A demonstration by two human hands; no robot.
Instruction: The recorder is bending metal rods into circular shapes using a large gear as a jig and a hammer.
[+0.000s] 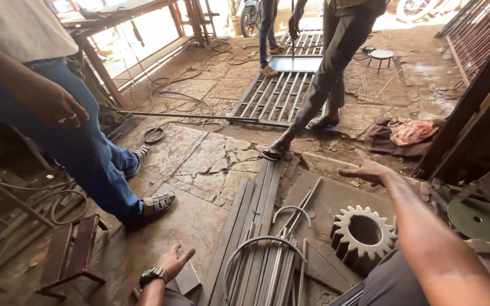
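nearest the camera, at the bottom edge, the left hand [172, 262] with a dark wristwatch [153, 276] rests low by the floor, fingers loosely spread and released, gripping nothing; its fingertips lie on a small flat metal plate [187, 279]. just right of it a bundle of thin steel rods [276, 266] and flat bars [250, 218] lies lengthwise on the stone floor, a bent wire loop [245, 249] over them. further right a large pale toothed gear [363, 235] lies flat on a slab, near the person's knee. above it the right hand [365, 169] is stretched out in the air, palm down, fingers open and splayed, touching nothing. at the far left a small rusty red stool [69, 255] stands beside a bystander in blue jeans [80, 141]. beyond, a barred metal gate [273, 96] lies flat under another person's feet. at the right a crumpled pinkish cloth [410, 131] lies on the floor. no packages, labels or signs can be made out.
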